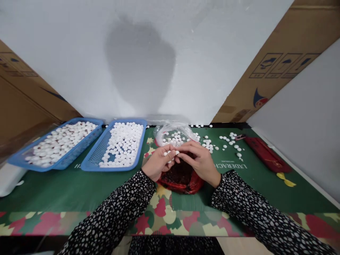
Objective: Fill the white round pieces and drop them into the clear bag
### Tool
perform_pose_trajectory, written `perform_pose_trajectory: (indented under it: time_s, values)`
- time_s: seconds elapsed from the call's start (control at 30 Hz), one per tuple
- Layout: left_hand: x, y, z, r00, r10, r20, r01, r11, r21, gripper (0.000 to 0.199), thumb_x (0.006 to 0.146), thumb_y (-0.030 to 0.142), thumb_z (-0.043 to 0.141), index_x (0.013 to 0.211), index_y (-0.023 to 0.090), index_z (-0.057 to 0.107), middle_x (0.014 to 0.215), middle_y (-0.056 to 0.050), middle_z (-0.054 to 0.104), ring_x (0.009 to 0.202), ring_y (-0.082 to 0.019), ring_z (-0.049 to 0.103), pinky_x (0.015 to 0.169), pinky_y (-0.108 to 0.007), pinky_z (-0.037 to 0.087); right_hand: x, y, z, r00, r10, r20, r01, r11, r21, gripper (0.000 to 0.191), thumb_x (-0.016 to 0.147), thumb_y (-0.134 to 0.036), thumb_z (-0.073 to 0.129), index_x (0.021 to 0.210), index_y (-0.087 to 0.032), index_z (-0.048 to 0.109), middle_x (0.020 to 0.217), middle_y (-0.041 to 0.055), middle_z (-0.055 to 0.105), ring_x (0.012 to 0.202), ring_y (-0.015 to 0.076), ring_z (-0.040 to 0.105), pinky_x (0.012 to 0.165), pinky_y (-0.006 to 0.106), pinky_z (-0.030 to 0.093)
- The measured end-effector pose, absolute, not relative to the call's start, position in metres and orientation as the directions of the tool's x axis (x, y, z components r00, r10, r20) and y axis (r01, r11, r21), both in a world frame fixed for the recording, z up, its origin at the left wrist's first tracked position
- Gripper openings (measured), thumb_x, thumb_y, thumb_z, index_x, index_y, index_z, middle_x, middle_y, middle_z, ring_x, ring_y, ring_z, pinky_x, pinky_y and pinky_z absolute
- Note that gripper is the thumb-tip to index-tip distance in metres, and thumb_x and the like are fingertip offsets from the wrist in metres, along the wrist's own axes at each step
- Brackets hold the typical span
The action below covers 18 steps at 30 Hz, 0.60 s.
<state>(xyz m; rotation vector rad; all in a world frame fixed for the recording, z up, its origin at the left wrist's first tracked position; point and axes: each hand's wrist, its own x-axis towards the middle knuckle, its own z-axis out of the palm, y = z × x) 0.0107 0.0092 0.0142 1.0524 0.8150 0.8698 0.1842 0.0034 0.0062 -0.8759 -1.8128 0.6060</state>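
Note:
My left hand (157,163) is closed around several small white balls (169,153), which show between its thumb and fingers. My right hand (202,162) meets it from the right, its fingers pinched together at a small white ball (177,152) by the left thumb tip. Just beneath both hands lies an open red plastic bag (170,186) with dark, reddish-brown stuff inside; the hands cover part of it. Behind them a clear plastic bag (162,131) lies open with more white balls in it.
Two blue baskets at the left, a farther-left one (60,166) and a nearer one (108,169), hold many white balls. Loose balls (231,139) lie scattered behind my right hand. A dark red case (267,154) and a yellow scrap (286,180) rest at the right. Cardboard (287,53) and a white panel (199,71) enclose the table.

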Motion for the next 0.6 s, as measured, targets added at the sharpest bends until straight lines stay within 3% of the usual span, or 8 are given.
perform_pose_trajectory:
  time_s: [0.1,0.27,0.4,0.5,0.6]
  values:
    - [0.009,0.01,0.016,0.437,0.89,-0.13,-0.214,0.243,0.946,0.035,0.075,0.044,0.073,0.08,0.016,0.053,0.065,0.001,0.058,0.044,-0.002,0.036,0.037,-0.013,0.013,0.187,0.006,0.009,-0.306,0.781,0.544,0.291,0.621,-0.728,0.024,0.089,-0.025,0.064,0.112,-0.03,0.069,0.095,0.0029,0.067,0.089,0.0177,0.063,0.082,0.036,0.051]
    - [0.01,0.011,0.015,0.421,0.898,-0.125,-0.201,0.227,0.953,0.034,0.075,0.044,0.073,0.079,0.015,0.055,0.066,0.0,0.059,0.044,-0.002,0.035,0.036,-0.013,0.013,0.187,0.001,0.012,-0.28,0.776,0.566,0.29,0.63,-0.72,0.016,0.089,-0.023,0.062,0.102,-0.027,0.07,0.093,0.0027,0.067,0.088,0.0178,0.063,0.08,0.036,0.052]
    - [0.011,0.011,0.016,0.367,0.912,-0.182,-0.236,0.28,0.931,0.037,0.077,0.048,0.069,0.075,0.013,0.057,0.07,-0.001,0.058,0.044,-0.001,0.032,0.035,-0.014,0.013,0.19,-0.002,0.017,-0.088,0.745,0.662,0.372,0.641,-0.672,0.012,0.089,-0.024,0.062,0.099,-0.026,0.067,0.092,0.0034,0.07,0.085,0.0198,0.065,0.077,0.038,0.053]
    - [0.01,0.01,0.019,0.386,0.892,-0.236,-0.256,0.349,0.902,0.031,0.074,0.038,0.075,0.073,0.013,0.056,0.069,-0.001,0.058,0.044,0.0,0.033,0.035,-0.014,0.014,0.191,0.01,0.018,0.032,0.639,0.769,0.491,0.66,-0.569,0.014,0.087,-0.023,0.064,0.101,-0.026,0.064,0.091,0.0042,0.069,0.086,0.0221,0.065,0.081,0.04,0.052]
    - [0.009,0.011,0.019,0.375,0.896,-0.237,-0.29,0.356,0.888,0.026,0.071,0.029,0.077,0.076,0.013,0.057,0.072,-0.002,0.059,0.048,-0.001,0.038,0.036,-0.012,0.018,0.191,0.027,0.015,-0.086,0.687,0.721,0.592,0.617,-0.518,0.023,0.089,-0.021,0.06,0.111,-0.023,0.061,0.102,0.0076,0.069,0.089,0.024,0.065,0.084,0.042,0.05]
